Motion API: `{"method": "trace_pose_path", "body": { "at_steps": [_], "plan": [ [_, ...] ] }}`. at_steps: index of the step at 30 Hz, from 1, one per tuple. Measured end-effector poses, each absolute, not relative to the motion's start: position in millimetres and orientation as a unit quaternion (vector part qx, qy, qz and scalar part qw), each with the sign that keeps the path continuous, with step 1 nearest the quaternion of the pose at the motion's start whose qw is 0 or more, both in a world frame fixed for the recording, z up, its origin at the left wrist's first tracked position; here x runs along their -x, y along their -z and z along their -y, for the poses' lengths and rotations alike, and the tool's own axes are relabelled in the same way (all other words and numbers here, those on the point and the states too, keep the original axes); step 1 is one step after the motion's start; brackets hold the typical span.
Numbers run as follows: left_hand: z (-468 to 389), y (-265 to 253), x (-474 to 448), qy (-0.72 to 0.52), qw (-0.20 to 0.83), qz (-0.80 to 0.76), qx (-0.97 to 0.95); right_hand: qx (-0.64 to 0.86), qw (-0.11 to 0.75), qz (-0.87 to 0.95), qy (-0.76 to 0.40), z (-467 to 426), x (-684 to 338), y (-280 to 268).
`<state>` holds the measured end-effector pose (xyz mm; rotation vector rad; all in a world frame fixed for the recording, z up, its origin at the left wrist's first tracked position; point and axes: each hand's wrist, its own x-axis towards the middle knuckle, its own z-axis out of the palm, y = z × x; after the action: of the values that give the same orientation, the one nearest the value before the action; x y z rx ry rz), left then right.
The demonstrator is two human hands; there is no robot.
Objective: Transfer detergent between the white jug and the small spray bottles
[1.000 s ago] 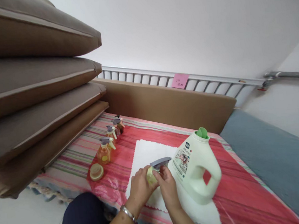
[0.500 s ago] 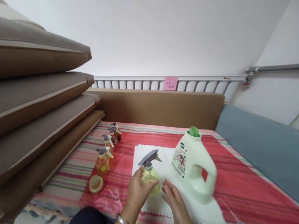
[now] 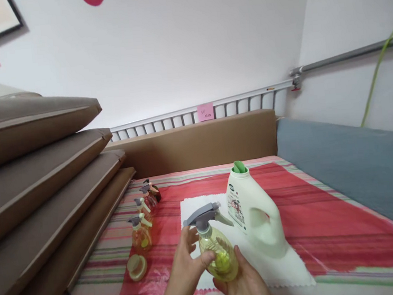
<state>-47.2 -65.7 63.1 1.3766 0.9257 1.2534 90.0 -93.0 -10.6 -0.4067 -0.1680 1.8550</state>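
Note:
A clear yellowish spray bottle [image 3: 223, 244] with a grey trigger head is tilted above the white cloth [image 3: 281, 269]. My left hand [image 3: 185, 262] grips it on its left side, the thumb across the front and the fingers behind. Under its base and right side, my right hand [image 3: 246, 284] closes around the lower part. A little bright yellow-green liquid shows at the bottom. Just right of the bottle, a pale green jug [image 3: 264, 224] stands uncapped on the cloth, with a green spout in its neck.
Several small spray bottles [image 3: 142, 238] stand in a row at the left, with a round cap [image 3: 137, 267] in front. Stacked brown cushions [image 3: 41, 199] rise at far left. A brown cushion [image 3: 196, 147] lines the back, a blue-grey one [image 3: 343, 152] the right.
The spray bottle has come up off the cloth and tilted, its head toward the upper left. My right hand has moved from beside it to under its base. The view has shifted upward.

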Motion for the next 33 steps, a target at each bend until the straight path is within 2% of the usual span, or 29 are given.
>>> {"method": "trace_pose_path", "body": {
  "at_steps": [8, 10, 15, 21, 27, 33],
  "plan": [
    [74.4, -85.7, 40.7, -0.622, 0.455, -0.376, -0.515, 0.189, 0.614, 0.087, -0.762, 107.8, -82.1, -6.2],
    [79.1, -90.4, 42.0, -0.617, 0.452, -0.377, -0.522, 0.187, 0.603, 0.087, -0.771, 110.2, -80.9, -7.7],
    [86.2, -96.4, 49.3, -0.565, 0.52, -0.344, -0.54, 0.183, 0.585, 0.075, -0.786, 113.9, -82.3, -10.2],
    [84.0, -97.2, 42.2, -0.585, 0.48, -0.383, -0.529, 0.178, 0.575, 0.079, -0.795, 112.8, -81.5, -5.8],
    [86.6, -96.3, 47.6, -0.54, 0.492, -0.373, -0.572, 0.15, 0.538, 0.051, -0.828, 110.4, -78.0, -3.7],
    [84.5, -68.5, 42.4, -0.597, 0.494, -0.35, -0.526, 0.135, 0.539, 0.048, -0.83, 111.2, -71.3, -13.1]
  ]
}}
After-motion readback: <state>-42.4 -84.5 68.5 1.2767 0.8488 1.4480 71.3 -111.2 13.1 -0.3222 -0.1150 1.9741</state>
